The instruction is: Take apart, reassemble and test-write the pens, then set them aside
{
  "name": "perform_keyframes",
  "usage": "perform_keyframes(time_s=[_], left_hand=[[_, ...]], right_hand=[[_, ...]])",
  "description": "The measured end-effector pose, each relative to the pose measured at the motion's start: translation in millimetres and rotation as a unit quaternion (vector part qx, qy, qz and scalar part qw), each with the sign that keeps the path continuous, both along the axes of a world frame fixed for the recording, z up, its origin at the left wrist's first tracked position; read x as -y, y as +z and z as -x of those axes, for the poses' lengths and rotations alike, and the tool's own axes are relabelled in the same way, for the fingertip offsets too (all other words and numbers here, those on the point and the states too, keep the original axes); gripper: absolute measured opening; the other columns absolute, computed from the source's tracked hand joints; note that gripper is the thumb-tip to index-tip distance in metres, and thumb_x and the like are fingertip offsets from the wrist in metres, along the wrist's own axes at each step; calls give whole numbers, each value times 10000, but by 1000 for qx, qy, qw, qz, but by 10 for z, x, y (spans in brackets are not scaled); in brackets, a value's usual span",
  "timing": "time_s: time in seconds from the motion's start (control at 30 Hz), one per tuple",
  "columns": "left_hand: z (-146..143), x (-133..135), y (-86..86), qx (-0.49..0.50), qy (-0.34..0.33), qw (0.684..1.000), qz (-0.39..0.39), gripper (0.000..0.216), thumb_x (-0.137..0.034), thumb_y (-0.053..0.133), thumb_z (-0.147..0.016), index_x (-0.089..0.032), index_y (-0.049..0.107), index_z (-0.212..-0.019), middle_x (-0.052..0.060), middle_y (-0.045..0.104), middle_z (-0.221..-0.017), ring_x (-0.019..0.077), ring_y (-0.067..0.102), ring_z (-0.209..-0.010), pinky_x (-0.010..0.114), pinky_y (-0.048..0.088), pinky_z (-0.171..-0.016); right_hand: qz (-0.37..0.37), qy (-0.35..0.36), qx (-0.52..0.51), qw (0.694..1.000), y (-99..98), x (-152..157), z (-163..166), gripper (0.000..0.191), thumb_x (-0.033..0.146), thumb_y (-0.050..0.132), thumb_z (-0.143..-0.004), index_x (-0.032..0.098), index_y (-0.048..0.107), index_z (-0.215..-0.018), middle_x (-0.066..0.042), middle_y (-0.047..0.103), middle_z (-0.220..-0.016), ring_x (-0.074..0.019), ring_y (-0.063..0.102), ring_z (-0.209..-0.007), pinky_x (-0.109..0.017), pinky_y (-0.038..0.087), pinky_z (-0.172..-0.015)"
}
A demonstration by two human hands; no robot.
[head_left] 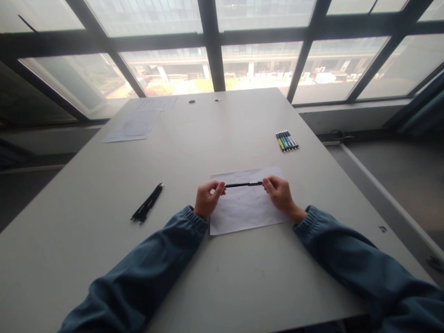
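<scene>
A slim black pen [239, 185] is held level above a white sheet of paper [243, 212]. My left hand [209, 198] pinches its left end. At the other end, the fingertips of my right hand [280, 194] grip the pen near a pale band. Both hands are closed, with the pen's middle bare between them. On the table left of my left hand lies a loose bundle of black pens [148, 204]. Beyond my right hand, several pens with yellow, green, blue and grey sections [287, 141] lie side by side in a row.
The white table [222, 138] reaches to the large windows. Papers [133, 122] lie at its far left, and two round holes show near the back edge. A small dark scrap [382, 229] is near the right edge.
</scene>
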State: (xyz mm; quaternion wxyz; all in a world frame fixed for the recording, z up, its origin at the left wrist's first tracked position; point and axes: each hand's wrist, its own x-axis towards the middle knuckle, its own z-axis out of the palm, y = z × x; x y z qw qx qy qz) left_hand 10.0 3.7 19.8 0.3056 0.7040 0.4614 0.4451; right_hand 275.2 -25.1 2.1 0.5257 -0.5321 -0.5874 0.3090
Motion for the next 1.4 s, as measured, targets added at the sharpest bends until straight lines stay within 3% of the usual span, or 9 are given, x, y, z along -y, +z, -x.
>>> perform_keyframes(time_s=[1.4], left_hand=[[4, 12, 7, 0, -5, 1000, 7, 500, -501, 560, -958, -171, 684, -603, 26, 673, -553, 138, 635, -528, 248, 502, -584]], right_hand=[[-10, -7, 33, 999, 28, 6, 6, 457, 511, 524, -968, 196, 557, -639, 32, 427, -548, -130, 399, -540, -285, 325, -550]])
